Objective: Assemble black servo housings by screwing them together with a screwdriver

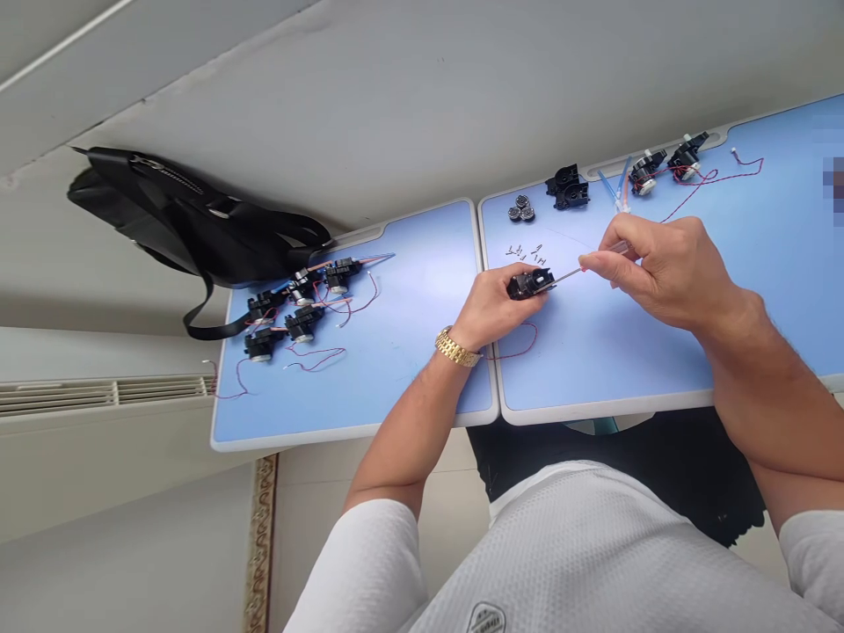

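My left hand (pixel 496 305) is closed around a small black motor assembly (pixel 527 283), holding it just over the blue table. A red wire trails below that hand. In my right hand (pixel 659 259) is a screwdriver (pixel 568 275) with a clear handle, mostly hidden by the fingers. Its metal shaft slants left and down to the assembly's right end, where the tip seems to touch. Several small screws (pixel 526 252) lie scattered just beyond my left hand. Farther back are three round silver-black parts (pixel 520 208) in a cluster.
Black plastic housings (pixel 567 187) and two wired motor assemblies (pixel 686 158) sit along the right table's back edge. Blue-handled tools (pixel 620 195) lie beside them. On the left table (pixel 422 352) are several more wired assemblies (pixel 301 323) and a black bag (pixel 191 220) against the wall.
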Tool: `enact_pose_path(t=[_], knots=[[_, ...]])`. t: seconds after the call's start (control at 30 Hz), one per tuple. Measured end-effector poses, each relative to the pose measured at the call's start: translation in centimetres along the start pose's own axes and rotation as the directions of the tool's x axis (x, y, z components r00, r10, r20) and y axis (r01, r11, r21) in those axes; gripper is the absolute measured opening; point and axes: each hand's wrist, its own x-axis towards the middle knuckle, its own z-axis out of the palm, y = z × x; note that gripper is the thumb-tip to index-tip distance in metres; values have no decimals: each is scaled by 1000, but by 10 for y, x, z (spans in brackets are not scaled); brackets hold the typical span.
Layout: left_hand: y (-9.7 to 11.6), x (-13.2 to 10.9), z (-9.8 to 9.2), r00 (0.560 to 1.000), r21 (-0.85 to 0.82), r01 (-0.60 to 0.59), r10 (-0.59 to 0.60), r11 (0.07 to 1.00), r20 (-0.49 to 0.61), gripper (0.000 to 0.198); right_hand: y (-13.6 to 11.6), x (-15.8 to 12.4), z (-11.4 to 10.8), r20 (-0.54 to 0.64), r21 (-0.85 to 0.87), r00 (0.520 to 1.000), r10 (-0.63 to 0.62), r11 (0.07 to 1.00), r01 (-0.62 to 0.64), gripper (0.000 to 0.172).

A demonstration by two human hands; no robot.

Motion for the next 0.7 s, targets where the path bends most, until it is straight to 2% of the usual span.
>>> enact_pose_path(t=[0.13, 0.23, 0.33, 0.53, 0.6, 0.7], knots=[[0, 1, -1, 1000, -1, 11, -11, 1000, -8, 25, -10, 1, 0, 6, 106, 1000, -7, 994, 6, 31], [2, 1, -1, 1000, -12, 14, -14, 1000, 2, 26, -14, 0, 1, -20, 155, 999, -35, 987, 37, 26], [4, 0, -1, 1000, -17, 24, -24, 1000, 19, 28, -11, 0, 1, -16, 138, 999, -36, 990, 38, 29], [4, -1, 1, 998, -5, 41, -41, 999, 42, 27, -2, -1, -3, 27, 18, 999, 26, 999, -27, 51], [3, 0, 0, 998, -9, 47, -46, 999, 47, 27, -3, 0, -4, 37, 10, 999, 28, 1000, -29, 49], [2, 0, 0, 997, -19, 55, -54, 998, 54, 28, -8, 1, -4, 54, 75, 998, 12, 997, -16, 34]])
